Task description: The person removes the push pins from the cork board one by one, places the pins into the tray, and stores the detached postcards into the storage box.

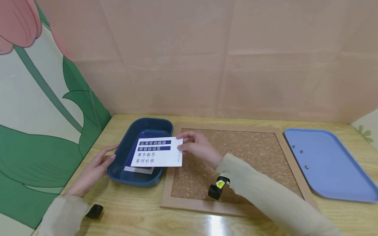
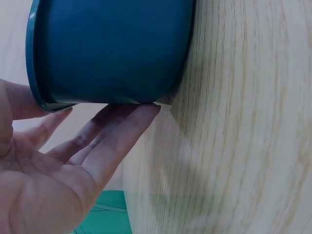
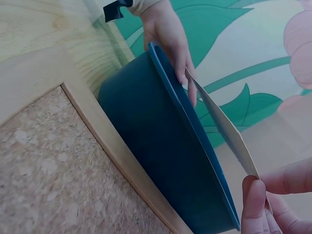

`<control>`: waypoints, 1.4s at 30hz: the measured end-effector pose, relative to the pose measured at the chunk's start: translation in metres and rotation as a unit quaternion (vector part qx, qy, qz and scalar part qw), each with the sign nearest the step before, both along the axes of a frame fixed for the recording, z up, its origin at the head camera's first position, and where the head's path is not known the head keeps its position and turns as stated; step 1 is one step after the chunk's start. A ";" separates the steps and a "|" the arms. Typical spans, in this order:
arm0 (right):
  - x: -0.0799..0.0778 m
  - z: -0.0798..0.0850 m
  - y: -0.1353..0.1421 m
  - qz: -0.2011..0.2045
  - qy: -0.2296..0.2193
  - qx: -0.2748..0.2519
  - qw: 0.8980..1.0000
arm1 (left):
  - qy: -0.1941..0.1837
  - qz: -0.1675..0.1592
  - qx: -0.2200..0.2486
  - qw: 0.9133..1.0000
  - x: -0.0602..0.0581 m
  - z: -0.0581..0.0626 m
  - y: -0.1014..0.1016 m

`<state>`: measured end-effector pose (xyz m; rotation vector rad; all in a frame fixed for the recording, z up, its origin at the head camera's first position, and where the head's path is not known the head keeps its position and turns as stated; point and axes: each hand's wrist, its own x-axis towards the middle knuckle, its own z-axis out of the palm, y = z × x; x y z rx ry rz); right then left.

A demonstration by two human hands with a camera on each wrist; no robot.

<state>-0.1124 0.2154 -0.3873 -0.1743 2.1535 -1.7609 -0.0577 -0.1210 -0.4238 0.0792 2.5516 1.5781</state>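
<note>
My right hand (image 1: 196, 144) pinches the right end of a white card (image 1: 160, 160) between thumb and fingers. The card bears Chinese characters, two lines of them on dark blue bars, and is held over a dark blue plastic tub (image 1: 141, 182). In the right wrist view the card (image 3: 226, 126) appears nearly edge-on above the tub's rim. My left hand (image 1: 98, 167) holds the tub's left side, with the thumb at the rim and fingers (image 2: 122, 134) along the outer wall. Inside the tub lies a blue and white card (image 1: 138, 169), partly hidden by the held one.
Right of the tub lies a cork board (image 1: 248, 154) with a wooden frame, under my right forearm. Farther right is a light blue tray (image 1: 336, 167) with several small metal pieces along its left side. A beige covering (image 1: 189, 65) rises behind the wooden table (image 1: 133, 209).
</note>
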 end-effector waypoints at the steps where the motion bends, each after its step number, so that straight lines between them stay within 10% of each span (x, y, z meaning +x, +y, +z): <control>1: 0.000 0.000 -0.002 -0.002 0.002 0.002 1.000 | -0.002 0.001 -0.003 1.000 0.000 0.000 0.000; 42: -0.012 0.003 -0.051 -0.008 0.043 0.070 0.997 | -0.010 0.010 -0.022 1.000 0.002 0.004 0.002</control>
